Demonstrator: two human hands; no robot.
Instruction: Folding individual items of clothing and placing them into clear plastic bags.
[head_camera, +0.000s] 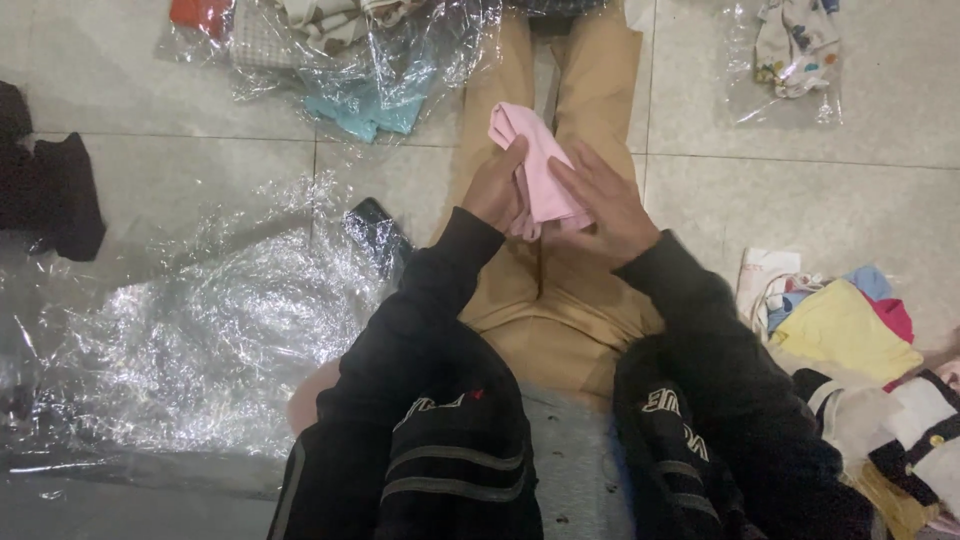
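Note:
A small pink garment (538, 160) lies folded over my lap, on my tan trousers (560, 310). My left hand (497, 187) grips its left edge, thumb up along the cloth. On the right side, my right hand (603, 203) presses flat on the garment's lower part, fingers pointing up and left. Both arms wear black sleeves with striped cuffs.
Crinkled clear plastic sheeting (200, 330) covers the tiled floor at left, with a dark phone-like object (378, 232) beside my knee. Bagged clothes (340, 50) lie ahead, another bag (795, 50) top right. A heap of coloured clothes (850, 340) sits at right, dark cloth (50, 190) far left.

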